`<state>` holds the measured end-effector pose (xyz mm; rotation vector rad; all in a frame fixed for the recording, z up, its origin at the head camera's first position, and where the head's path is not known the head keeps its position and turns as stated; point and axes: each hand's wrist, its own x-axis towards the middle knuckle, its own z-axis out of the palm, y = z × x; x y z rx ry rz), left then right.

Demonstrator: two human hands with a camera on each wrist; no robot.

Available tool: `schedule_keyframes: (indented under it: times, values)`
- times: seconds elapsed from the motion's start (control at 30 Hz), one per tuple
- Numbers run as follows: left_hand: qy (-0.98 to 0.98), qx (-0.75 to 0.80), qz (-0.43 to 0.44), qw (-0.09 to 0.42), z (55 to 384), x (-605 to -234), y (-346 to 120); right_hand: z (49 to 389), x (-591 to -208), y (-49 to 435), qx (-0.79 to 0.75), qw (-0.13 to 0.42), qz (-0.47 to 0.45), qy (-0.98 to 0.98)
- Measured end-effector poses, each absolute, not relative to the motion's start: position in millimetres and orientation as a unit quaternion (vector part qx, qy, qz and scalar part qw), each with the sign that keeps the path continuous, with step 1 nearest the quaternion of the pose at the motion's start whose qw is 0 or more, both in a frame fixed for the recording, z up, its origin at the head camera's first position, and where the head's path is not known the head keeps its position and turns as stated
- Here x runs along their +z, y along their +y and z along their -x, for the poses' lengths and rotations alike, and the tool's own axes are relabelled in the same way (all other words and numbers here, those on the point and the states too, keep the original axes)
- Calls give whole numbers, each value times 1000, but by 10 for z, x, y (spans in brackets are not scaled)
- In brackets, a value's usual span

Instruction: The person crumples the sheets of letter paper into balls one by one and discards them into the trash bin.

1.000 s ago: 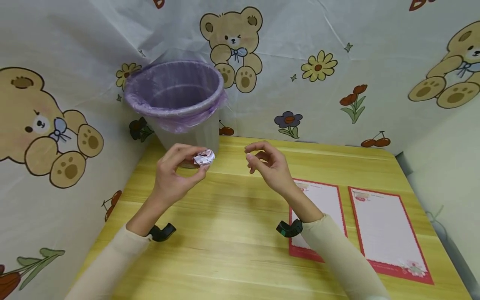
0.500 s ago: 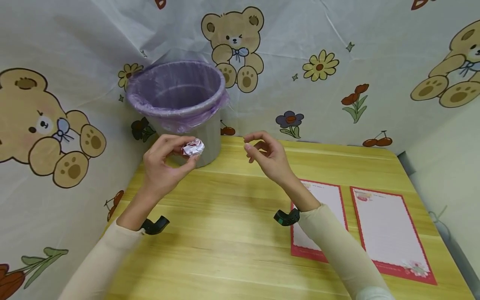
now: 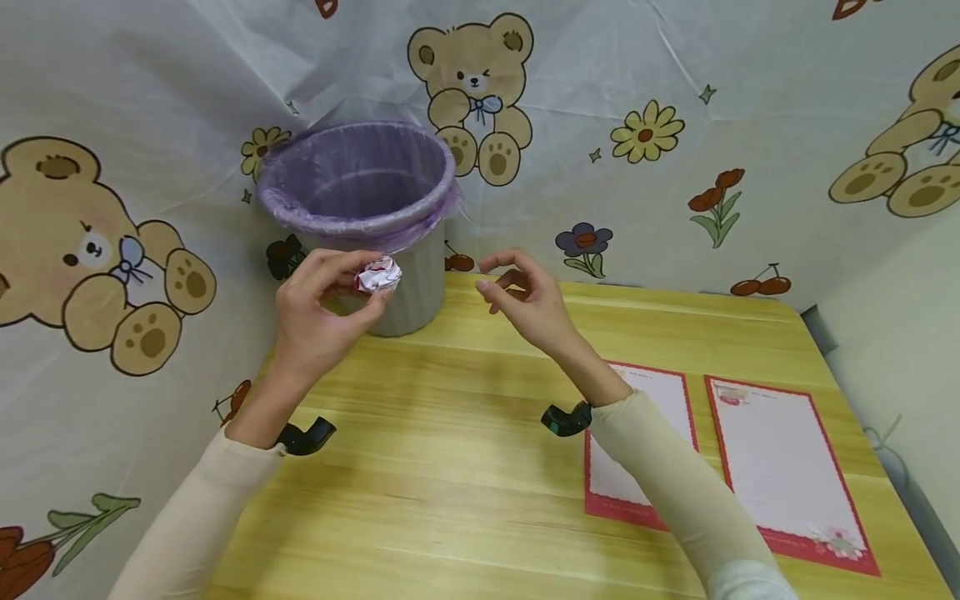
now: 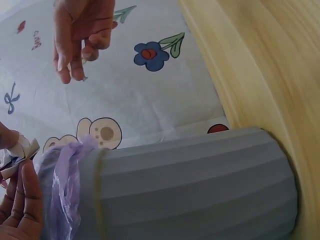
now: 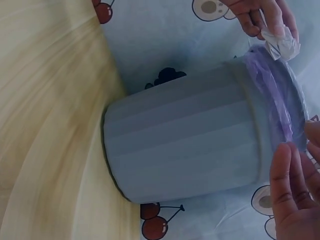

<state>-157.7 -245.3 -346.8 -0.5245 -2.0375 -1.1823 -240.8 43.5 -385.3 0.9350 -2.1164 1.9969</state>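
Note:
A crumpled ball of white paper with hints of red is pinched between the thumb and fingers of my left hand. That hand is up in front of the trash can, just below its rim in the head view. The can is grey, with a purple bag folded over its rim. My right hand hovers to the right of the can, fingers loosely bent and nothing between them. In the right wrist view the paper ball appears close by the bagged rim.
Two white sheets with red borders lie on the right of the wooden table; my right forearm covers part of the nearer sheet. The other sheet lies beside it. A bear-printed cloth hangs behind and along the left.
My left hand has moved left and up, carrying the paper ball toward the trash can. My right hand has risen slightly and shifted a little left, still holding nothing.

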Motion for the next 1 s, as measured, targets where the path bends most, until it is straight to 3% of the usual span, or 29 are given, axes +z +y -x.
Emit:
schedule_keyframes:
  times: [0.3,1.0]
  values:
    - [-779,-466,191,374,1621,-3374,-2535,2556,-3832,395,687,66,-307,-655]
    - [-782,-473,171,367,1550,-3314,-2580,2877,-3592,193,719,55,-260,-642]
